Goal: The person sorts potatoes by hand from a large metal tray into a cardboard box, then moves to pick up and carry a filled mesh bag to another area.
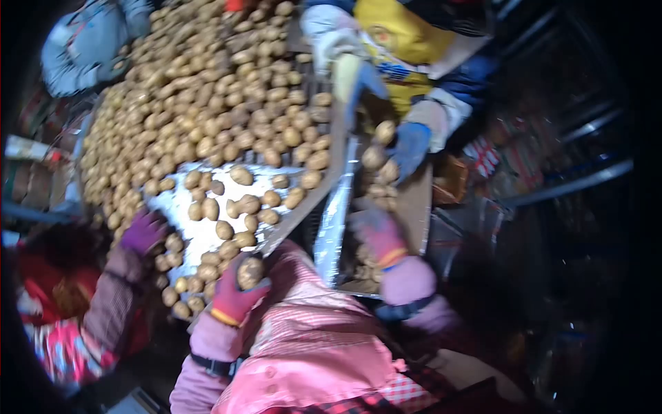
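My left hand (238,293), in a pink-purple glove with a yellow-orange cuff, is closed around a potato (250,273) at the near edge of the metal sorting table (181,207). Loose potatoes (210,208) lie on the table's shiny surface just beyond it. My right hand (380,236), gloved the same way, is over the long cardboard box (415,224) to the right. Several potatoes (364,265) lie in the box close to that hand. Motion blur smears its fingers, so their grip and anything in them do not show.
A large heap of potatoes (207,90) covers the far table. Across from me, a co-worker's blue-palmed glove (412,148) is beside potatoes over the box. Another co-worker's purple glove (143,233) touches potatoes at left. A blue sleeve (83,52) shows at far left.
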The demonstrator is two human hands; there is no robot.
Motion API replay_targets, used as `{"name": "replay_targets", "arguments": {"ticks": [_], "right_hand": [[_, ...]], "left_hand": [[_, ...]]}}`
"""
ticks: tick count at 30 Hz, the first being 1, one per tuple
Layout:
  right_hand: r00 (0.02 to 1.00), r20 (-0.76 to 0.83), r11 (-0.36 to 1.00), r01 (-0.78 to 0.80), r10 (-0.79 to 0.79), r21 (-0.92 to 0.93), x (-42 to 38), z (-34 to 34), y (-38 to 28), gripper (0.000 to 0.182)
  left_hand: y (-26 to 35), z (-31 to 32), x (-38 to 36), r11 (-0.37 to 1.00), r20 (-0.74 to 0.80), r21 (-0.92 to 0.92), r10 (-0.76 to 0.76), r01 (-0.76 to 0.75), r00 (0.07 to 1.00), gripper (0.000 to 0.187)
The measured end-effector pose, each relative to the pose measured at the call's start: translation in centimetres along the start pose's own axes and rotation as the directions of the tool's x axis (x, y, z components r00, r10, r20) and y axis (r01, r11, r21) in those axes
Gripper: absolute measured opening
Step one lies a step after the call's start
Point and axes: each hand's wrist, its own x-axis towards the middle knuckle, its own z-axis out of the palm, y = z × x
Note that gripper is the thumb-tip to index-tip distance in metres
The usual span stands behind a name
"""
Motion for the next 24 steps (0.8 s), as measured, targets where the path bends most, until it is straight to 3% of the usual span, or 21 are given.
{"name": "replay_targets", "arguments": {"ticks": [1,2,3,5,7,8,9,11,13,15,16,17,19,21,22,24], "right_hand": [[0.993,0.062,0.910,0.115,-0.099,-0.399,-1.1,3.9,1.0,0.042],[0.983,0.161,0.898,-0.003,0.082,-0.441,-1.9,6.9,-0.5,0.047],[0.956,0.288,0.856,0.196,-0.058,-0.479,-2.0,8.1,1.0,0.049],[0.848,0.487,0.965,-0.094,0.207,-0.246,-2.7,10.1,0.4,0.058],[0.765,0.602,0.972,-0.152,0.230,-0.178,-2.7,11.0,2.3,0.067],[0.761,0.543,0.933,-0.255,0.357,-0.255,-3.2,12.5,1.0,0.074],[0.671,0.679,0.947,-0.296,0.299,-0.125,-2.8,13.0,1.7,0.075],[0.666,0.653,0.879,-0.478,0.361,0.002,-3.8,13.5,0.3,0.074],[0.704,0.623,0.918,-0.391,0.343,-0.064,-3.5,11.8,0.2,0.069],[0.786,0.584,0.972,-0.233,0.205,-0.027,-2.9,9.9,-0.9,0.050],[0.835,0.516,0.966,-0.253,0.189,0.055,-2.4,9.0,-1.8,0.043],[0.879,0.441,0.955,-0.265,0.181,0.135,-1.9,7.8,-2.9,0.038],[0.968,0.187,0.959,-0.206,0.169,0.195,-1.5,4.9,-4.5,0.041],[0.984,0.160,0.964,-0.112,0.074,0.240,0.1,1.2,-6.2,0.033],[0.990,0.139,1.000,-0.012,0.013,-0.006,0.4,0.4,-7.3,0.032],[0.987,0.150,0.963,0.097,-0.060,-0.253,1.8,-2.4,-7.6,0.031]], "left_hand": [[-0.6,0.4,0.0,0.997,0.028,-0.073,0.035,-0.033,0.999,0.077],[-2.1,0.7,0.0,0.975,0.017,-0.218,-0.037,0.040,0.999,0.077],[-1.0,0.5,-0.1,0.970,0.032,-0.226,-0.080,0.086,0.996,0.077],[-0.5,0.3,-0.2,0.986,0.044,-0.160,-0.045,0.051,0.998,0.077],[0.4,0.1,-0.2,0.996,0.031,-0.082,-0.035,0.037,0.999,0.080],[1.1,0.3,-0.2,0.993,0.139,-0.115,-0.007,0.023,0.990,0.085],[1.7,0.3,-0.3,0.988,0.250,-0.153,0.026,0.013,0.968,0.091],[3.2,0.3,0.1,0.950,0.388,-0.311,0.122,0.005,0.914,0.091],[3.9,0.3,-0.1,0.956,0.414,-0.294,0.127,0.001,0.901,0.086],[2.2,-0.2,-0.6,0.912,0.381,-0.389,0.028,0.133,0.924,0.080],[2.4,-1.0,-0.7,0.913,0.362,-0.367,-0.038,0.180,0.931,0.073],[1.8,-1.4,-0.7,0.957,0.280,-0.283,0.024,0.058,0.960,0.068],[0.9,-2.3,-1.3,0.953,0.183,-0.286,-0.048,0.100,0.982,0.062],[-2.0,-3.3,-1.7,0.926,0.143,-0.363,-0.054,0.103,0.988,0.061],[-3.3,-3.8,-2.1,0.897,0.119,-0.432,-0.051,0.097,0.992,0.059],[-4.6,-4.5,-3.1,0.851,0.073,-0.514,-0.083,0.109,0.994,0.058]]}}
